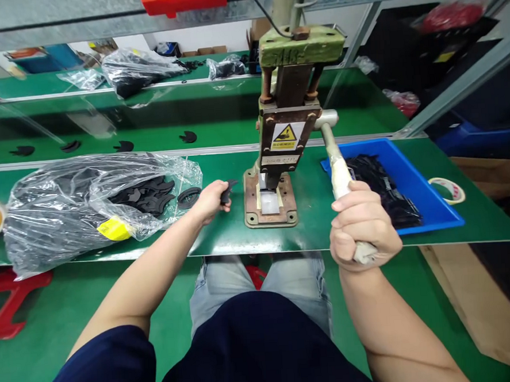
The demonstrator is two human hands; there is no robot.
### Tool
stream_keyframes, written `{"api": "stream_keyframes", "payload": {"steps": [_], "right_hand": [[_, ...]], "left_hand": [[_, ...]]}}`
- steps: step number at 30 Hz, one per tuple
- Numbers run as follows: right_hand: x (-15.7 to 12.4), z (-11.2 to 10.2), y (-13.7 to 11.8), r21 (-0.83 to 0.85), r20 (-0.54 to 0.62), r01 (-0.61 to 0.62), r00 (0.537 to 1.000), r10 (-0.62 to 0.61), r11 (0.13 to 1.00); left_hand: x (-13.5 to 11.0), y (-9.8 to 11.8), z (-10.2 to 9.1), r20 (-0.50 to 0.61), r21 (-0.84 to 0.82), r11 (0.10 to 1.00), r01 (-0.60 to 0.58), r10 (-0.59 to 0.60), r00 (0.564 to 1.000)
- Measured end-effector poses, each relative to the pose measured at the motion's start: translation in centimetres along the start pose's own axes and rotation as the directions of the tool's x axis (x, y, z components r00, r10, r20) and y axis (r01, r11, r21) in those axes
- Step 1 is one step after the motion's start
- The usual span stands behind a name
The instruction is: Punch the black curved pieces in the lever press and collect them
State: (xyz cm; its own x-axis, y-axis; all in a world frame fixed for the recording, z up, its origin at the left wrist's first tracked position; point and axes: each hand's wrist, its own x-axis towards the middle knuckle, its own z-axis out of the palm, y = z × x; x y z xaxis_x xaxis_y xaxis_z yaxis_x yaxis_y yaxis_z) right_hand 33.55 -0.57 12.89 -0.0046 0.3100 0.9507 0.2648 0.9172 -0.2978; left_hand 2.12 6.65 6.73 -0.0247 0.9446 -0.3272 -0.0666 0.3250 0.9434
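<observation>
Piece of thin curved black material (226, 194) is over the green desk (314, 210), pinched btwn thumb & fingers of L grip (212, 202), just left of olive-green metal press (290, 117). R grip (364, 224) is wrapped round the press's pale tape-bound lever (340, 174). Clear plastic bag (57, 209) w/ more black pcs (147, 196) lies left of L grip; rectangular blue plastic tray (423, 192) (dark pcs (380, 186) inside too) is right of press, partly hidden by R grip.

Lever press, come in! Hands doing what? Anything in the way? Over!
Left hand pinching small black piece, left of lever press. Right hand gripping lever handle. Blue bin off right, not between piece and press.
</observation>
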Motion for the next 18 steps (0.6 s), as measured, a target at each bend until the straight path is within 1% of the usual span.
{"api": "stream_keyframes", "payload": {"steps": [1,3,4,6,8,12,15,18], "right_hand": [[0.0,0.0,0.0,0.0,0.002,0.002,1.0,-0.002,1.0],[0.0,0.0,-0.1,0.0,0.001,0.003,1.0,-0.003,1.0],[0.0,0.0,-0.1,-0.001,0.001,-0.002,1.0,0.002,1.0],[-0.1,0.0,-0.2,-0.012,-0.007,-0.019,1.0,0.019,1.0],[-0.2,0.0,-0.3,-0.031,-0.015,-0.039,0.999,0.038,0.999],[-0.4,0.1,-0.4,-0.038,-0.032,-0.054,0.998,0.053,0.998],[-0.4,0.1,-0.3,-0.028,-0.035,-0.045,0.998,0.044,0.999],[-0.4,0.0,-0.1,-0.019,-0.009,-0.028,1.0,0.028,0.999]], "left_hand": [[0.1,-0.1,1.3,0.045,-0.03,0.999,0.024,-0.022,0.999],[0.3,-0.1,3.4,0.133,-0.037,0.999,0.037,-0.032,0.991],[0.5,0.0,4.2,0.166,-0.021,0.999,0.028,-0.024,0.986],[1.1,0.2,5.2,0.194,0.034,0.999,-0.003,-0.004,0.981],[1.7,0.4,5.8,0.201,0.113,0.994,-0.01,-0.013,0.98],[2.9,0.2,6.3,0.215,0.235,0.972,0.024,-0.076,0.974],[3.3,0.2,6.5,0.218,0.26,0.965,0.037,-0.096,0.971],[3.4,0.4,6.8,0.231,0.289,0.957,0.036,-0.106,0.967]]}}
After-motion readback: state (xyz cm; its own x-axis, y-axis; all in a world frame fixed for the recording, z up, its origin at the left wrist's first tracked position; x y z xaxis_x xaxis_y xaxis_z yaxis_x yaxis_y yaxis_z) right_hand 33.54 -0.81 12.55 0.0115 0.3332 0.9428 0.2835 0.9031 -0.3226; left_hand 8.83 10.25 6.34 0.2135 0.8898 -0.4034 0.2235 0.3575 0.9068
